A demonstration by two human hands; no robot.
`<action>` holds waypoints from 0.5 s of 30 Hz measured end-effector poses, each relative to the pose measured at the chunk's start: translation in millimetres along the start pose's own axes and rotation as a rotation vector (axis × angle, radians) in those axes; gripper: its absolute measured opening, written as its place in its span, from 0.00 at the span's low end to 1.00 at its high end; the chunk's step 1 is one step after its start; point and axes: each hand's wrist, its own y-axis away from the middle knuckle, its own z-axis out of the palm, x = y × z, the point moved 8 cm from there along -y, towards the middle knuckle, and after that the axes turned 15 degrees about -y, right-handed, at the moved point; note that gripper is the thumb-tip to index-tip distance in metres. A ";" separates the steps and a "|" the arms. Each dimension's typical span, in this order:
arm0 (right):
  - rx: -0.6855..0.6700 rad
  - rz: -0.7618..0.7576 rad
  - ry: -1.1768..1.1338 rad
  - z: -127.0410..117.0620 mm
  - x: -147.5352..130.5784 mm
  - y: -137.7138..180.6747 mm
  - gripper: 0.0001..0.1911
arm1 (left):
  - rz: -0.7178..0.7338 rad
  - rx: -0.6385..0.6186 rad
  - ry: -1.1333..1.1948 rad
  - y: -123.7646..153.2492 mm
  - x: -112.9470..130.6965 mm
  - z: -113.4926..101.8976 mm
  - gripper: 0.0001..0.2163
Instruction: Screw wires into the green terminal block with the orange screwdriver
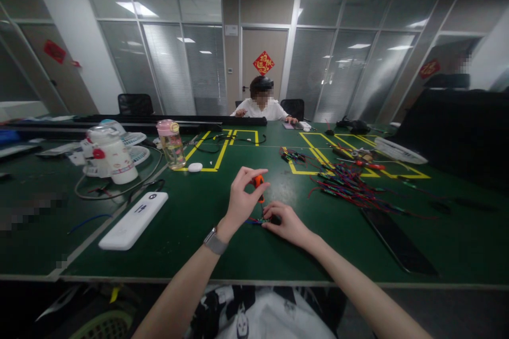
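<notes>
An orange and black screwdriver [259, 181] stands upright, tip down, over a small green terminal connector with thin wires [258, 221] on the table. My left hand [238, 196], with a watch on its wrist, is around the handle; the thumb crosses in front of it and the index finger stretches over its top. Low at the table, my right hand [288, 226] has thumb and fingers closed on the connector, beside the screwdriver's shaft. Those fingertips partly hide the connector. To the right lies a heap of similar red and dark wires with green connectors [350, 185].
A white power bank [134, 221] lies left, with a pink-lidded bottle [170, 143] and a white jug [119, 156] behind it. A black phone-like slab [397, 241] lies right. Yellow tape [217, 169] marks the green table [191, 254]. Across it sits a person [274, 108].
</notes>
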 end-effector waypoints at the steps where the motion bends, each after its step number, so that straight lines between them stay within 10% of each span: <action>1: 0.001 -0.005 0.002 -0.1 0.0 0.0 0.05 | 0.006 -0.007 -0.011 0.1 0.7 0.1 0.12; 15: -0.022 -0.006 0.006 1.3 -1.6 0.9 0.05 | -0.011 -0.055 0.011 1.0 -0.5 5.2 0.13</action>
